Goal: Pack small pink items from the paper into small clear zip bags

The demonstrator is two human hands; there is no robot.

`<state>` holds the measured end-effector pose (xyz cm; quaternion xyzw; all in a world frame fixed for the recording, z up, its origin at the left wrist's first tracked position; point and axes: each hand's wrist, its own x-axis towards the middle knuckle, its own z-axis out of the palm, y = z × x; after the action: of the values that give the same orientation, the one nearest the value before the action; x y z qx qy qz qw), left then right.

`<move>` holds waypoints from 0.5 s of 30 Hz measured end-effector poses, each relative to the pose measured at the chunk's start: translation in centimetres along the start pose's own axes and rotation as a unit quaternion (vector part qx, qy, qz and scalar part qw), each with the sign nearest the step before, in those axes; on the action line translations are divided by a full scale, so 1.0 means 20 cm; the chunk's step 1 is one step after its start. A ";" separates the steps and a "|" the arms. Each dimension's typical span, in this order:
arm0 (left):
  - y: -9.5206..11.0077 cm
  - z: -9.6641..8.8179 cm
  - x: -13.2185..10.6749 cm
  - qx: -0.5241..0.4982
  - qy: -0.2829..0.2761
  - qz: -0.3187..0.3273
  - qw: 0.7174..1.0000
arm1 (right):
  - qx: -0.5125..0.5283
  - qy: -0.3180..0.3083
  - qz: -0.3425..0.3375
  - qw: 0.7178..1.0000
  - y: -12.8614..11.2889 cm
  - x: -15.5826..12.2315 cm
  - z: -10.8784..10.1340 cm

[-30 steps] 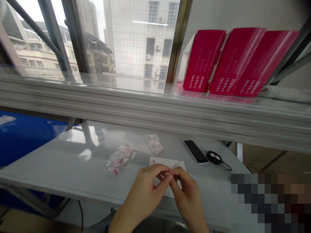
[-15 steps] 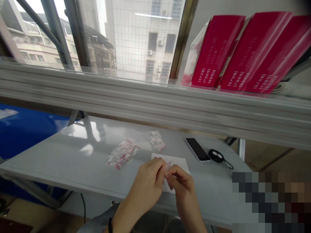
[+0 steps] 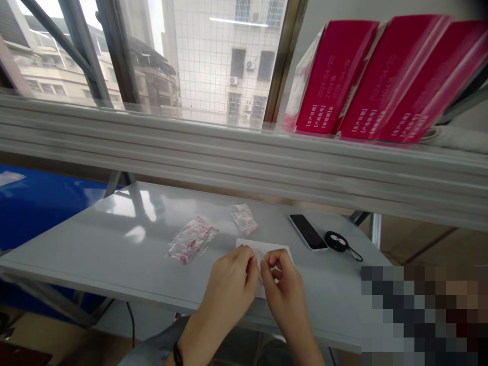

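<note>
Over a white sheet of paper [image 3: 247,242] my left hand [image 3: 232,277] and my right hand [image 3: 282,279] are close together, fingers curled in a pinch. Between them is a small clear plastic bag [image 3: 260,277] with a pink line, mostly covered by the fingers. Both hands appear to grip it. Left of the paper lies a loose pile of clear zip bags [image 3: 192,240] with pink-red edges. A smaller stack of clear bags [image 3: 244,218] rests just behind the paper.
A phone [image 3: 308,232] and a black round case with a strap [image 3: 337,241] lie on the grey table [image 3: 114,249] at right. A metal rail [image 3: 190,157] crosses behind, with pink-red boxes [image 3: 335,76] above. A blue surface [image 3: 49,203] is at left.
My right fingertips have moved slightly away from my left ones, so a gap shows between the hands. The whole view has shifted slightly.
</note>
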<state>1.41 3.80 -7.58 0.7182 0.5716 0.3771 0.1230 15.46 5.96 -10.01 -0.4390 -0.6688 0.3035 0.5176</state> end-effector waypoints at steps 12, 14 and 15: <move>0.05 -0.03 -0.01 -0.084 -0.014 0.006 0.996 | -0.120 -0.120 -0.107 0.980 -0.05 0.00 -0.06; 0.05 -0.04 -0.02 -0.120 -0.015 -0.006 0.993 | -0.105 -0.091 -0.085 0.987 -0.04 0.01 -0.06; 0.04 -0.05 -0.02 -0.139 -0.017 -0.022 0.990 | -0.091 -0.069 -0.070 0.991 -0.03 0.01 -0.07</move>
<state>1.29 2.91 -6.68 0.6878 0.5274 0.4375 0.2394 16.53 5.83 -9.03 -0.4140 -0.7572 0.2339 0.4479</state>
